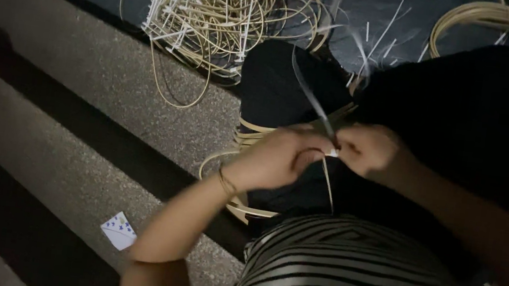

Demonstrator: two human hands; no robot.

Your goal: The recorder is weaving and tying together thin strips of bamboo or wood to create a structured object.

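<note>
The person's left hand (278,159) and right hand (368,150) met over the lap, fingers of both pinched together on a thin white strip (313,98) that ran up and away from them, above a coil of tan cane strips (251,169) lying on the dark-clothed knees. Farther off on the floor lay a tangled pile of cane and white ties (212,13), and a small blue-and-white card (119,231) rested near the left elbow.

Speckled floor (99,77) bears tangled cane (220,7), perhaps a paper scrap (119,231).
</note>
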